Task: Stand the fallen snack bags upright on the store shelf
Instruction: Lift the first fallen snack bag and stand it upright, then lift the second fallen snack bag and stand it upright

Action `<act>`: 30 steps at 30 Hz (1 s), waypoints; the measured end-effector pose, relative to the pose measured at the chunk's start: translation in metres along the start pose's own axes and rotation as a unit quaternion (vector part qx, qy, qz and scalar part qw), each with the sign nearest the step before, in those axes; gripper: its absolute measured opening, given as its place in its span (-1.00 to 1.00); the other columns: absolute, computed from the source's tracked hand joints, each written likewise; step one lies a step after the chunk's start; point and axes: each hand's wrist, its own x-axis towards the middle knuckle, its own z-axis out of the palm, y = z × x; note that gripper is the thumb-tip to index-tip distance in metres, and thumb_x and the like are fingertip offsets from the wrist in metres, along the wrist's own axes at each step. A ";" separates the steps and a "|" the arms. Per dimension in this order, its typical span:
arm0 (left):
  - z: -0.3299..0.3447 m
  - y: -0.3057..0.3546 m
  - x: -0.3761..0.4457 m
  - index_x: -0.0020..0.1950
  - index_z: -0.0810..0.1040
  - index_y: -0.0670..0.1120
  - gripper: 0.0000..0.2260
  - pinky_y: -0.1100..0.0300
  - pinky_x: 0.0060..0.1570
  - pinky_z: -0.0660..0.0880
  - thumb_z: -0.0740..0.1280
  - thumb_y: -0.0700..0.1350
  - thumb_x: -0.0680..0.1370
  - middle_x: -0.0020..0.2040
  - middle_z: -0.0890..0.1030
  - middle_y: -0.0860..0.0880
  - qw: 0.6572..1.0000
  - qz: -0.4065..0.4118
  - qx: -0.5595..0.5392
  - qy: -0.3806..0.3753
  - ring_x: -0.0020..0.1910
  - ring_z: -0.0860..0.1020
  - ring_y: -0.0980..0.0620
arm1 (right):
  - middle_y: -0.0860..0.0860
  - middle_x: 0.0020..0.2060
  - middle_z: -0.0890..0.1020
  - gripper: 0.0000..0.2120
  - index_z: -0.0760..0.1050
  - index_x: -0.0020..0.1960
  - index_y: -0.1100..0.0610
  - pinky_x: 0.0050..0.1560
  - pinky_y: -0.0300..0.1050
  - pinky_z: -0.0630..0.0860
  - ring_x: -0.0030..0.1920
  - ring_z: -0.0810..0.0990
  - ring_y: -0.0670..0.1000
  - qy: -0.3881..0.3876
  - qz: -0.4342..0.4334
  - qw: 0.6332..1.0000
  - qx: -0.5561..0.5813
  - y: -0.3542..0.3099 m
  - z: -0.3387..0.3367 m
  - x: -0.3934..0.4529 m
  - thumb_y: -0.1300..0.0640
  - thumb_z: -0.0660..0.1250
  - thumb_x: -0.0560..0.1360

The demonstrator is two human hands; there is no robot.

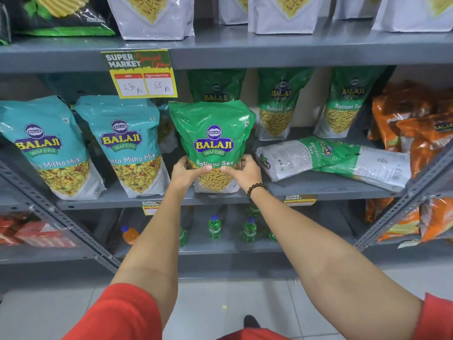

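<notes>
Head view: a green Ratlami Sev bag [212,146] stands upright at the front edge of the grey middle shelf [318,186], near the centre of the frame. The left hand [186,174] clasps its lower left side and the right hand [242,171] its lower right side, thumbs pressed on the clear window over the yellow sev, fingers wrapped round the edges. A dark bead bracelet [256,191] sits on the right wrist.

At 3 o'clock from the held bag, a fallen green bag [333,159] lies flat on the same shelf, back panel up, its barcode end toward the right. Another may lie under it, though the overlap is hard to read. Behind, at 12 to 2 o'clock, three more green bags [282,104] stand upright against the back. At 9 o'clock, two teal bags [127,146] stand leaning slightly. Orange bags [414,126] crowd the far right.

A price tag [141,73] hangs from the upper shelf at 11 o'clock. White pouches [152,15] stand above. Green bottles [215,227] stand on the lower shelf at 6 o'clock.
</notes>
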 end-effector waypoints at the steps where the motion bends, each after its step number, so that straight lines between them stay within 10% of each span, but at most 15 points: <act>1: 0.000 0.000 0.000 0.22 0.43 -0.18 -0.43 0.25 -0.13 0.55 0.55 -0.18 0.27 0.09 0.60 -0.09 1.000 -0.003 0.003 0.001 0.01 0.59 0.01 | 0.14 0.15 0.57 -0.40 0.42 0.19 0.18 0.06 -0.10 0.47 0.13 0.55 0.09 -0.002 0.002 1.000 0.002 0.000 0.000 -0.001 0.02 0.55 0.25; 11: 0.010 0.008 -0.017 0.32 0.34 -0.16 -0.32 0.08 0.11 0.53 0.55 -0.17 0.28 0.21 0.55 -0.10 0.999 0.014 -0.007 0.033 0.20 0.53 -0.08 | 0.11 0.33 0.46 -0.28 0.31 0.36 0.15 0.31 -0.02 0.39 0.31 0.44 0.08 -0.022 0.018 0.999 0.037 0.002 -0.002 -0.006 -0.12 0.46 0.32; 15: 0.035 0.013 -0.047 0.46 0.16 -0.12 -0.15 0.00 0.42 0.24 0.54 -0.02 0.30 0.46 0.31 -0.11 0.978 0.052 0.065 0.191 0.44 0.27 -0.04 | 0.10 0.46 0.29 -0.28 0.16 0.47 0.13 0.43 0.06 0.23 0.45 0.28 0.10 0.084 0.042 0.992 0.078 0.000 -0.007 -0.009 -0.22 0.25 0.45; 19: 0.069 0.028 -0.072 0.31 0.34 -0.12 -0.44 0.14 0.25 0.33 0.44 0.00 0.39 0.25 0.44 -0.11 0.937 0.198 0.112 0.265 0.26 0.41 -0.04 | 0.11 0.48 0.26 -0.34 0.11 0.48 0.16 0.42 0.02 0.21 0.46 0.24 0.11 0.192 0.059 0.974 0.103 -0.003 -0.023 -0.003 -0.16 0.16 0.52; 24: 0.118 0.053 -0.068 0.16 0.45 -0.15 -0.64 0.11 0.13 0.43 0.39 -0.02 0.45 0.08 0.52 -0.10 0.925 0.313 0.142 0.160 0.10 0.47 -0.01 | 0.15 0.50 0.19 -0.37 0.06 0.49 0.22 0.45 -0.05 0.14 0.49 0.17 0.10 0.247 0.091 0.958 0.118 0.003 -0.054 0.010 -0.10 0.12 0.56; 30: 0.180 0.058 -0.028 0.39 0.30 -0.20 -0.53 0.15 0.33 0.24 0.26 -0.02 0.55 0.38 0.40 -0.18 0.923 0.297 0.242 -0.041 0.38 0.35 -0.08 | 0.25 0.48 0.20 -0.41 0.04 0.47 0.35 0.46 -0.04 0.13 0.48 0.19 0.15 0.266 0.131 0.948 0.115 0.016 -0.100 0.027 0.00 0.08 0.59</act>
